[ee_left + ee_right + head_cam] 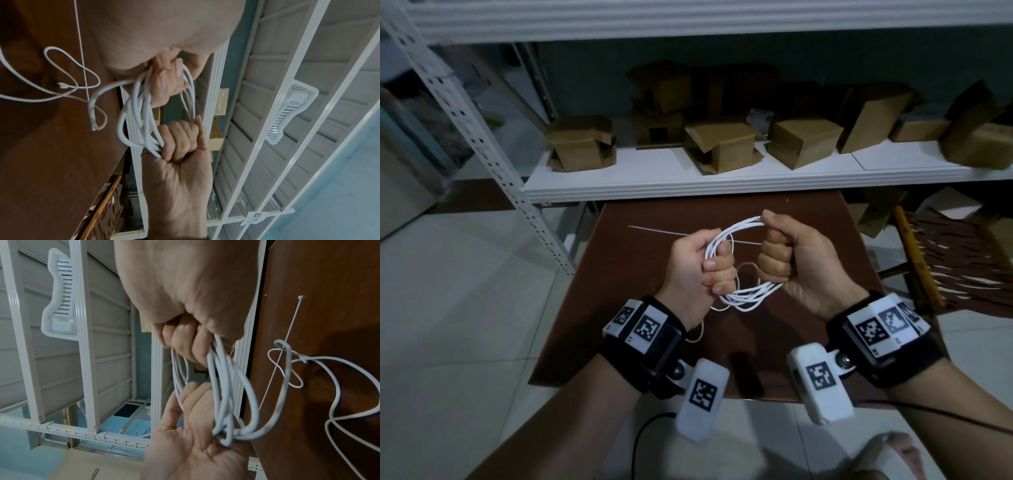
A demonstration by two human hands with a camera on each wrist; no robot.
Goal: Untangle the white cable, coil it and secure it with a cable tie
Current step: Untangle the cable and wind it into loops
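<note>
1. Now the thin white cable (736, 263) is gathered into several loose loops held above the dark brown wooden counter (619, 291), between the two hands; its tail hangs below the left wrist.
2. Left hand (697, 270) has its fingers curled round the near-left side of the loops; right hand (791, 257) is fisted on the opposite side, thumb pressing the strands at the top; both are clamped on the cable.
3. Handling, as I judge it: light, soft and springy; the smooth jacket looks slippery, so loops will likely fan out or slide if either grip eases; best held where the strands bunch, across the whole bundle, not by a single strand.
4. Loose ends trail onto the counter in the wrist views, one with a small plug (62, 85); these probably want tucking in first.
5. Count: one cable, several turns (exact number unclear); one thin white plastic cable tie (664, 232) lying flat on the counter just behind the cable; two hands.
</note>
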